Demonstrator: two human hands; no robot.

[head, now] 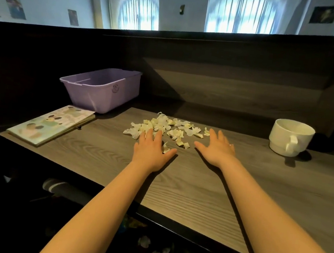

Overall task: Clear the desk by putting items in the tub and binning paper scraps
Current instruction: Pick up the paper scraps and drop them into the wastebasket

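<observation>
Evidently gathering is the step in hand, both the left hand [152, 147] and right hand [218, 148] lying flat and spread, holding nothing, flanking the paper scraps [168, 127] just beyond their fingertips (too many to count), and next they should sweep together, leaving one tub [101, 89], one book [51, 123] leftward, one cup [290, 137] rightward.

dim desk | bright backlit windows [242, 13] | soft blur | wide-angle edge bending

Bare surface [191, 192] lies open between book [51, 122] at left and mug [286, 137] at right; purple tub [102, 95] and back panel [230, 81] bound the far side.
</observation>
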